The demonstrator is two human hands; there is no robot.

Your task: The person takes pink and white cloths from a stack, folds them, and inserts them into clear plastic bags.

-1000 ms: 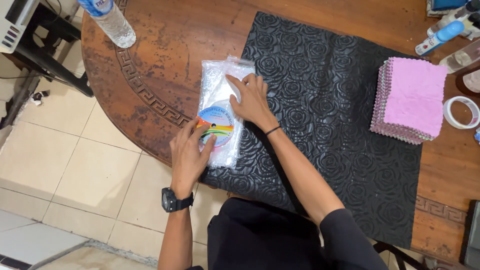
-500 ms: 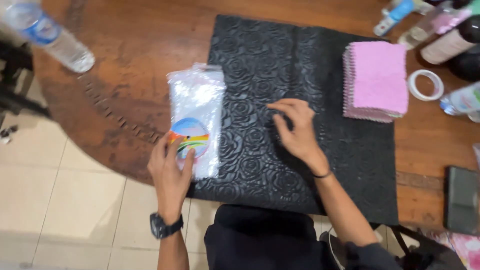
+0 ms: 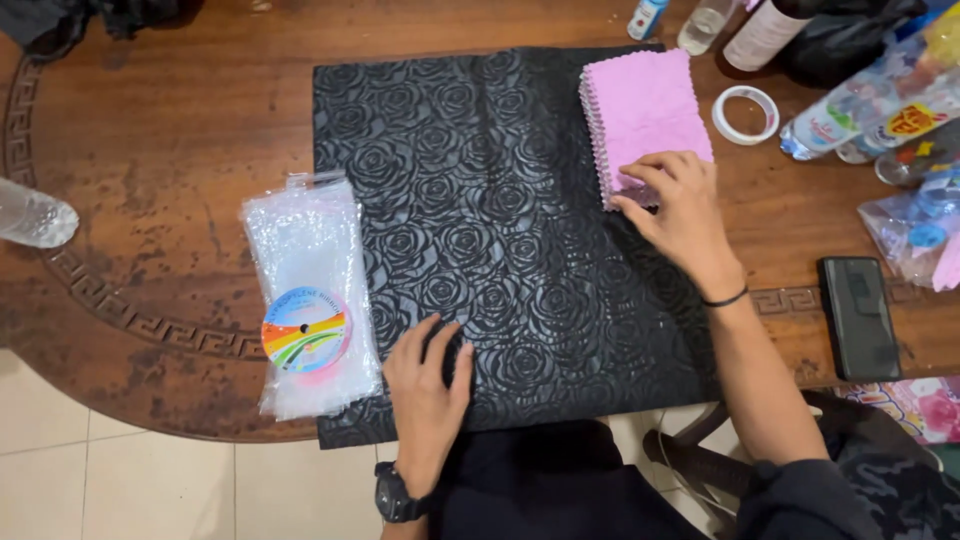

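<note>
Cloth stack (image 3: 645, 105) on mat (image 3: 500, 230), bag pile (image 3: 308, 300) left.
</note>
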